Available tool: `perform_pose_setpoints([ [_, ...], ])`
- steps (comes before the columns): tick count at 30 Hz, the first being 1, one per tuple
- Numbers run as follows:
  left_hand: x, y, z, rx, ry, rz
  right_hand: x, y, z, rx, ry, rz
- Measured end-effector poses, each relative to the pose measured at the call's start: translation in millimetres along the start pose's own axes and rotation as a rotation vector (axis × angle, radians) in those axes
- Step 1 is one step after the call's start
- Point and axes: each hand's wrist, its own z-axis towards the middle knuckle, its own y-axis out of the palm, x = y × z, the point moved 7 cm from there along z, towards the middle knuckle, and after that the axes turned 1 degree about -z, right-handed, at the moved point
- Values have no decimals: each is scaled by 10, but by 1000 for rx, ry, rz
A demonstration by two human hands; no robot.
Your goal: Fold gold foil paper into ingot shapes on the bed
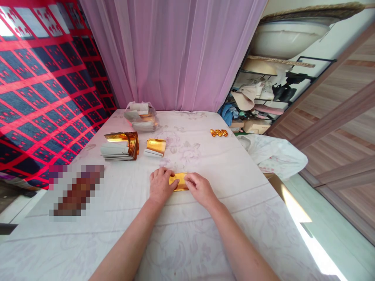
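A small sheet of gold foil paper [180, 182] lies on the table in front of me. My left hand [160, 185] holds down its left end, the thumb pressed on the gold face and the fingers bent over the far side. At the right end, my right hand [199, 187] pinches the edge between thumb and curled fingers. Beyond my left hand stands a small stack of gold paper [156, 146] with pale backs. A thicker stack of gold and grey paper [119, 149] is farther left. Folded gold pieces [219, 133] sit in a short row at the far right.
A clear plastic bag [141, 117] with more paper stands at the table's back left. The floral cloth [187, 230] covers the table. A pixelated patch [79, 191] hides something at left. Right of the table are a white bag [278, 156] and a loaded shelf [263, 99].
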Motion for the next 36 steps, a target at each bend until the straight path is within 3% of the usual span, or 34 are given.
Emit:
perform_pose_setpoints([
  [8, 0, 3, -5, 2, 9, 7, 16, 251, -131, 9, -6, -96],
  [28, 2, 1, -4, -4, 1, -1, -44, 312, -110, -24, 45, -177],
  [36, 25, -4, -7, -4, 7, 9, 12, 236, -118, -130, -97, -41],
])
